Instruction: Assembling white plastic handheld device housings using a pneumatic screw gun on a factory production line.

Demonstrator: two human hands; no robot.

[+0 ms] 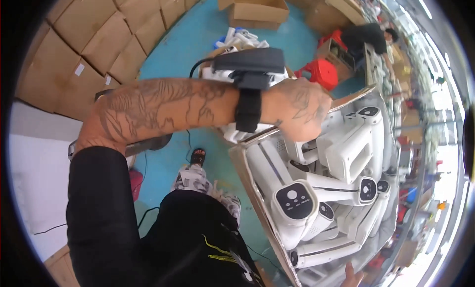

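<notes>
Cardboard forms the open box (247,163) below my view, its brown rim bent and its inside packed with white plastic devices (316,208), smooth and glossy, each with a long rounded handle and a dark oval button panel at the head. They lie crosswise, touching and overlapping one another.

I see my left hand (302,111) reach across from the left, forearm level and fully extended, tattooed along its length, with a black sleeve at the upper arm. Its back faces up and the fingers curl down into the far corner of the box, closing on the top of one white device (297,151) that lies just under the palm. Fingertips are hidden beneath the hand, so I cannot tell how firm the hold is. A black strap on the wrist carries a flat black unit (250,62) with a thin cable running off it.

My right hand (352,278) shows only as a sliver at the near lower edge of the box, and I cannot tell whether it is open or closed.

Beyond the grip lie a teal floor (178,49), stacked cartons (94,44) and a red stool (321,71).
</notes>
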